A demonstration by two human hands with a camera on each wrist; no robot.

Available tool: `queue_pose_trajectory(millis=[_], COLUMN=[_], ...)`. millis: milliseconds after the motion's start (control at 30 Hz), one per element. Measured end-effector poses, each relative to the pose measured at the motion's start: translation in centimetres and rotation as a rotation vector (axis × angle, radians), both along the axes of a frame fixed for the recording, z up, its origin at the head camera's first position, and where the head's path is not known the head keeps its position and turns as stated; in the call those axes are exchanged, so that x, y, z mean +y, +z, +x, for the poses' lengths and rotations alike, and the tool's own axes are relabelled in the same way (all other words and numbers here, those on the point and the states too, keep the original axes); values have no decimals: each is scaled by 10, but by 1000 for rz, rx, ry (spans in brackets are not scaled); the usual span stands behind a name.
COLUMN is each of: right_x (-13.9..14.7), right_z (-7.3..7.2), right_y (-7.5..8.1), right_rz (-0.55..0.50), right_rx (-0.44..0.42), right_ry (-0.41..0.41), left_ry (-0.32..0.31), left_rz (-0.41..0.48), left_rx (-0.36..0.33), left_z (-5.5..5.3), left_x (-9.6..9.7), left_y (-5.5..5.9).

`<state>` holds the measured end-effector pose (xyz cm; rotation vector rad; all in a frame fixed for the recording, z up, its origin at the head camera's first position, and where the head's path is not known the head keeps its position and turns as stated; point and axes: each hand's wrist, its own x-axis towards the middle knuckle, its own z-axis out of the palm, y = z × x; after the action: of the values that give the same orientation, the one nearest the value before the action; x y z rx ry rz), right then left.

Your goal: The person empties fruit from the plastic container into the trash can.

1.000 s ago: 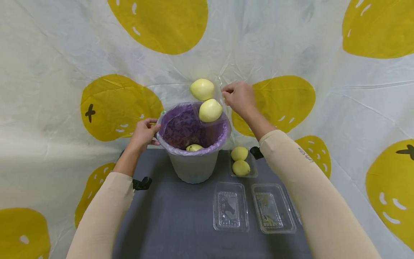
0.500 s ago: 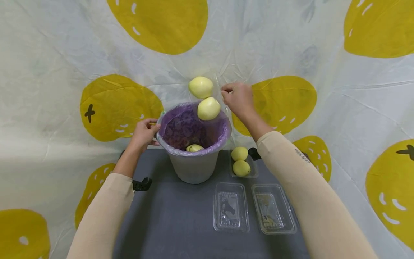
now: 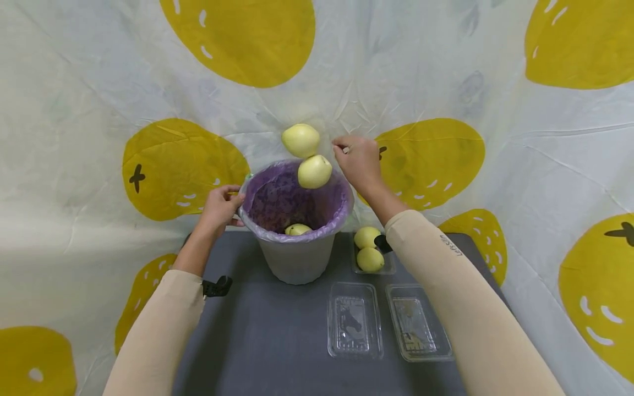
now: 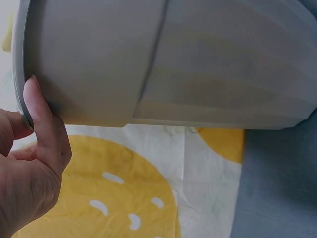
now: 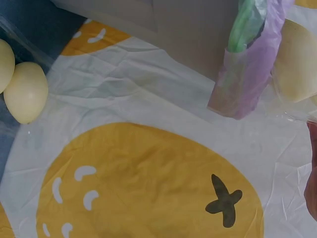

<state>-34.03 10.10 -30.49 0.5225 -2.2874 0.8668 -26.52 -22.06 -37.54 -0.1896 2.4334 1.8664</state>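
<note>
A grey bin (image 3: pixel 295 261) with a purple plastic liner (image 3: pixel 255 190) stands on the dark table. My left hand (image 3: pixel 217 208) pinches its left rim; in the left wrist view, the fingers (image 4: pixel 42 119) lie along the outside. Above the bin's right side, my right hand (image 3: pixel 360 159) holds the edge of a clear plastic tray (image 5: pixel 293 117), tilted toward the opening. Two pale yellow fruits, an upper one (image 3: pixel 300 140) and a lower one (image 3: pixel 315 171), lie against it. Another yellow fruit (image 3: pixel 298 229) shows inside the bin. Much of the held tray is hard to see.
Right of the bin, a clear tray (image 3: pixel 389 268) holds two yellow fruits (image 3: pixel 370 259). Nearer the front lie two more clear trays, a left one (image 3: pixel 353 322) and a right one (image 3: pixel 415 324). A lemon-patterned cloth (image 3: pixel 525 165) hangs behind the table (image 3: pixel 267 341).
My right hand has shifted slightly left with the tray and its two fruits, and now sits a little lower. My left hand keeps its place on the bin's rim.
</note>
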Motion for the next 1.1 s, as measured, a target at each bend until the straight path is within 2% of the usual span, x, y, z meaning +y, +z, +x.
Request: queue_pose_trajectory(millis=[267,467,733,1100], right_x=[-3,-3,-1,-5], right_z=[-3,-8,-10,-9], right_y=[-5,-8,-10,-14], right_rz=[-44,-67,-99,-34], right_rx=[46,101,91,110], right_ry=[-10,-17,-8,31], left_ry=[8,19,20,31], left_rz=[3,14,20,21], left_rx=[3,0,-1,0], left_z=[4,3,3,3], left_x=[2,5,8,8], left_y=[0,1,1,0])
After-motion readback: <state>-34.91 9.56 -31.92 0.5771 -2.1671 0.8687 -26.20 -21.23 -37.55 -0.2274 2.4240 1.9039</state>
